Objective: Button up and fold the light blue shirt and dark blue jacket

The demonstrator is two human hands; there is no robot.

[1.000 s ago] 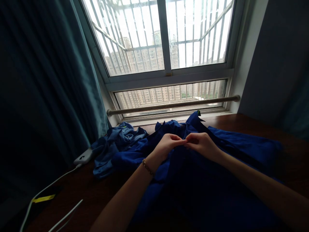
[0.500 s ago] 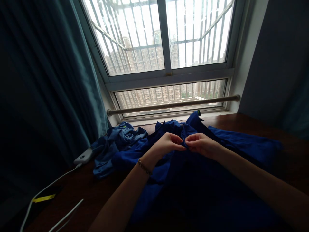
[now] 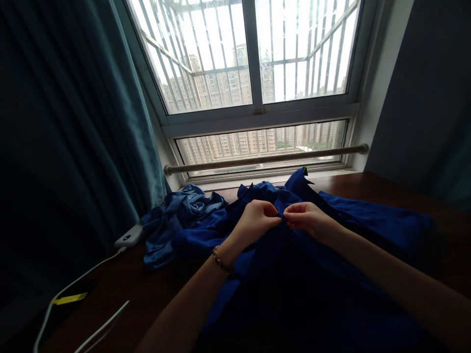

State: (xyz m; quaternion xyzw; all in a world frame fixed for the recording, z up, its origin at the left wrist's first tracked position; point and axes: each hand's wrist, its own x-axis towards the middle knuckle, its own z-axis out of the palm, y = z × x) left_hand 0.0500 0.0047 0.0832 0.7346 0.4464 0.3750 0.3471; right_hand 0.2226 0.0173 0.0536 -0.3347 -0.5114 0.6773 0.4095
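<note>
A dark blue garment (image 3: 371, 220), perhaps a shirt or jacket, lies spread over the wooden surface, its near part lost in shadow. My left hand (image 3: 257, 219) pinches its cloth near the middle, thumb against fingers. Close beside it, my right hand (image 3: 309, 219) pinches the same cloth, the fingertips of both hands almost touching. Whatever small detail sits between the fingertips is too dark to make out. A lighter blue crumpled cloth (image 3: 176, 215) lies to the left of the garment. A beaded bracelet (image 3: 220, 260) circles my left wrist.
A white device (image 3: 128, 235) with a white cable (image 3: 88, 269) sits at the left by the curtain (image 3: 121, 122). Near it lies a yellow strip (image 3: 69, 299). Behind the garment, a rail (image 3: 265, 159) crosses the barred window. The wooden surface (image 3: 353, 180) shows at the back.
Both hands keep pinching the garment at nearly the same spot, with fingertips slightly shifted. The whole view has moved a little.
</note>
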